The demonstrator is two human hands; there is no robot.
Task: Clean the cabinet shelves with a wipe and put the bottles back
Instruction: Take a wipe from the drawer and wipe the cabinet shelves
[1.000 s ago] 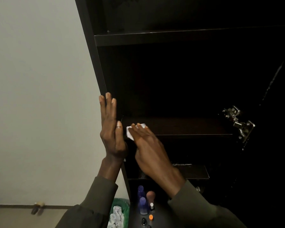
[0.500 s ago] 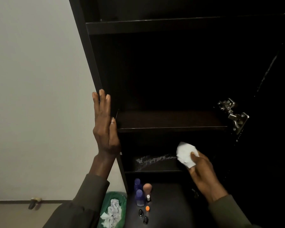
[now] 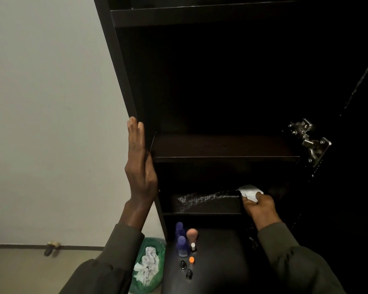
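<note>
One hand, the right hand point(image 3: 260, 205), clutches the wipe point(image 3: 250, 192): best sweep firmly leftward through the wet streak point(image 3: 202, 198), left hand point(image 3: 139, 164) flat, bracing.

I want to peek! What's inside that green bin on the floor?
Inside the green bin lie crumpled white wipes, piled near the top. Whatever sits beneath them is covered, and the left sleeve hides the bin's near edge.
</note>
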